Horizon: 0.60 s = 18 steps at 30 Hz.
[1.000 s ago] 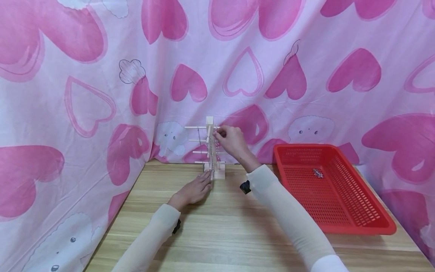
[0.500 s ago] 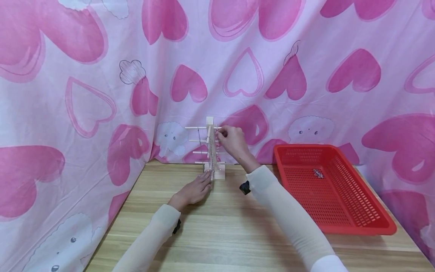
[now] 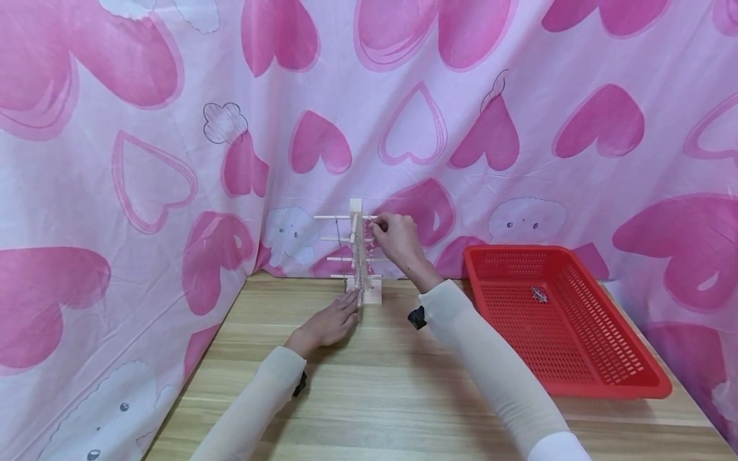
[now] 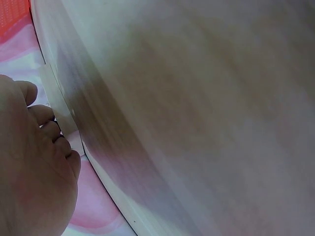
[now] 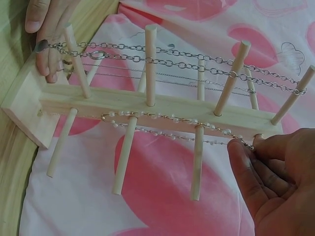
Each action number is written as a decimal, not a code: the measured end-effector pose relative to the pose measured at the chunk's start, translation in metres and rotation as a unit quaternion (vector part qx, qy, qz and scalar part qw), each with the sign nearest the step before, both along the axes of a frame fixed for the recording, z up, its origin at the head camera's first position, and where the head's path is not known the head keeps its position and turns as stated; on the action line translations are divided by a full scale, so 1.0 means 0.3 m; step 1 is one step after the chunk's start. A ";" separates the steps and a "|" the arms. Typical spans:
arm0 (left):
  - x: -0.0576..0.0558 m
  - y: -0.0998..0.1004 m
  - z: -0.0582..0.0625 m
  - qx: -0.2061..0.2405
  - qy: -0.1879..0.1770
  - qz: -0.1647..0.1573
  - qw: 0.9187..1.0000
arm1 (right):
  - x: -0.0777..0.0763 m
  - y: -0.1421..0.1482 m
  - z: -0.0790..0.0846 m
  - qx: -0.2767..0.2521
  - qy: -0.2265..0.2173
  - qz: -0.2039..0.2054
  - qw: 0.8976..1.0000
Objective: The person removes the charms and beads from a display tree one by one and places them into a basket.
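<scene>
A wooden necklace stand (image 3: pixel 355 205) with several pegs is upright at the back of the table. My right hand (image 3: pixel 398 240), thumb and finger together, pinches one end of a thin chain necklace with clear beads (image 5: pixel 154 116), beside the stand's top right peg; whether the peg passes through the loop is hidden by the fingers. The rest of that necklace hangs along the post. My left hand (image 3: pixel 327 320) rests on the stand's base (image 5: pixel 49 108) with fingers extended. Near its fingers hangs the lower end of a silver link chain (image 5: pixel 170 62), looped over a top peg.
Thinner silver chains (image 5: pixel 172 81) hang on another side of the stand. A red plastic basket (image 3: pixel 567 384) stands on the right of the table, with a small heap of jewellery (image 3: pixel 539 294) in it. A pink heart-print cloth (image 3: pixel 319 141) hangs close behind the stand.
My right hand has shifted slightly right, away from the post, with the beaded necklace still pinched. The left hand has stayed on the base.
</scene>
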<state>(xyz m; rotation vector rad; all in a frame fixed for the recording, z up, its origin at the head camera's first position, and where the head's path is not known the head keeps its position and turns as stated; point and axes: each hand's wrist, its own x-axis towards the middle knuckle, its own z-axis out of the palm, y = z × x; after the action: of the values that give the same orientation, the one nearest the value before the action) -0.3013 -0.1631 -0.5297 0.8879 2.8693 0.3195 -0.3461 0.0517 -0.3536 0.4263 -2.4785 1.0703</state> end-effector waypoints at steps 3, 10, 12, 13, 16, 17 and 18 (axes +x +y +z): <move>0.001 0.000 0.000 0.002 -0.003 0.002 1.000 | 0.001 0.006 0.000 0.002 0.000 0.001 1.000; 0.003 0.003 0.008 0.000 -0.008 0.005 1.000 | -0.003 0.019 0.004 0.008 0.012 -0.002 1.000; 0.005 0.003 0.010 0.002 -0.008 0.004 1.000 | -0.004 0.023 0.005 0.012 0.015 -0.005 1.000; 0.006 0.003 0.011 0.004 -0.008 0.004 1.000 | -0.003 0.025 0.005 0.011 0.014 -0.004 1.000; 0.007 0.002 0.013 0.006 -0.009 0.003 1.000 | -0.001 0.031 0.008 0.010 0.012 -0.003 1.000; 0.007 0.002 0.013 0.005 -0.009 0.003 1.000 | 0.001 0.033 0.009 0.008 0.011 -0.002 1.000; 0.006 0.002 0.013 0.004 -0.009 0.002 1.000 | 0.002 0.036 0.009 0.005 0.010 0.000 1.000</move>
<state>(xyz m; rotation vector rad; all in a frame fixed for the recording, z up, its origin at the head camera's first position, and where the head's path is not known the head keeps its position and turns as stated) -0.2994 -0.1624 -0.5259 0.8749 2.8563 0.3385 -0.3453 0.0624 -0.3508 0.4376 -2.4679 1.0479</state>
